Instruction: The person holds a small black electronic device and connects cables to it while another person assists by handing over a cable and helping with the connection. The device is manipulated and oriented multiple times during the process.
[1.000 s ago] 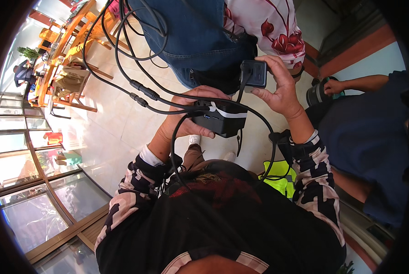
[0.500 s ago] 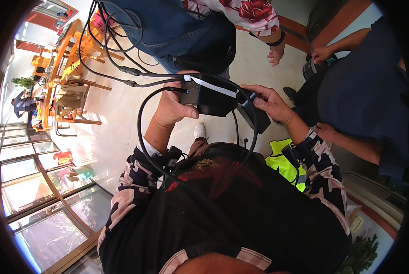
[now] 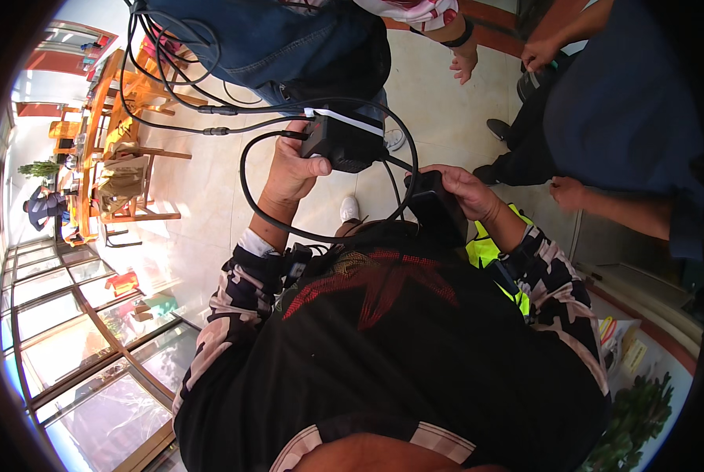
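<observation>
In my left hand (image 3: 292, 169) is a black box-shaped device (image 3: 342, 141) with a white strip along its upper edge; my thumb presses on its side. Several black cables (image 3: 246, 169) run from this box, and one loops round in front of it. My right hand (image 3: 468, 191) grips a flat black device (image 3: 433, 206), phone-like in shape, held lower and apart from the box. A short cable end reaches toward it from the box; whether the two connect I cannot tell.
A person in blue jeans (image 3: 305, 51) stands close ahead, beside the cable bundle. Another person in a dark blue shirt (image 3: 619, 141) is at the right. Wooden tables and chairs (image 3: 128, 177) stand far left, above window panes (image 3: 92, 338). A yellow vest (image 3: 485, 250) hangs by my right forearm.
The flat device in my right hand has moved down and away from the box, opening a gap between them. The box has shifted slightly up and left in view.
</observation>
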Demonstrator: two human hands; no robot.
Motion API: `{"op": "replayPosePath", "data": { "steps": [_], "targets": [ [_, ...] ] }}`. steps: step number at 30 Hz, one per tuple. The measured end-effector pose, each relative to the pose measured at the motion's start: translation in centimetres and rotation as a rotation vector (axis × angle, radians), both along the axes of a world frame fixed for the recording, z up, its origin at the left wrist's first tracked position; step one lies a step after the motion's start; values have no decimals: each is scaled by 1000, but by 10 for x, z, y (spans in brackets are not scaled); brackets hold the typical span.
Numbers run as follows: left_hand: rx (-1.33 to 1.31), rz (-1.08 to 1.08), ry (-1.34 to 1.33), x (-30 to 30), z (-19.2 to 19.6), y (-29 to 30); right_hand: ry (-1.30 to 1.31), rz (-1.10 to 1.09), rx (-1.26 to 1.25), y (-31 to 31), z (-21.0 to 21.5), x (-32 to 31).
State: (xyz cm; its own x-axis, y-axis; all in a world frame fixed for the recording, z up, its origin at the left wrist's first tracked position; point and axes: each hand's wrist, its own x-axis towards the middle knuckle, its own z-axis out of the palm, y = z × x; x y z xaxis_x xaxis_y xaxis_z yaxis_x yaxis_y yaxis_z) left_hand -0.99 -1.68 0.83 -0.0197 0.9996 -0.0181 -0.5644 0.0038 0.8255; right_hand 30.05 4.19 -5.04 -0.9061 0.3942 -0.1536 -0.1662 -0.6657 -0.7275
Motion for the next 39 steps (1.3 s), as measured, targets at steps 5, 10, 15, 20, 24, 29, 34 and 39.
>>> {"op": "replayPosePath", "data": {
  "steps": [5, 10, 15, 20, 24, 29, 34, 39],
  "targets": [
    [-21, -30, -2, 9, -11, 6, -53, 73, 67, 0, 7, 0],
    [-59, -9, -12, 7, -23, 12, -93, -6, 197, 2, 13, 6],
    [-81, -22, -22, 7, -35, 17, 33, -189, 105, 0, 3, 12],
    [-56, -45, -18, 12, -41, 26, -17, -109, 38, -3, -3, 18],
    [-58, -81, -1, 18, -42, 27, -111, -13, 25, -11, -8, 20],
    [-73, -125, 17, 24, -45, 28, -169, 13, -9, -15, -17, 26],
    [-85, -131, 34, 21, -56, 31, -230, 31, 65, -16, -19, 33],
    [-85, -156, 56, 22, -70, 26, -222, 80, 29, -19, -15, 42]
  ]
}}
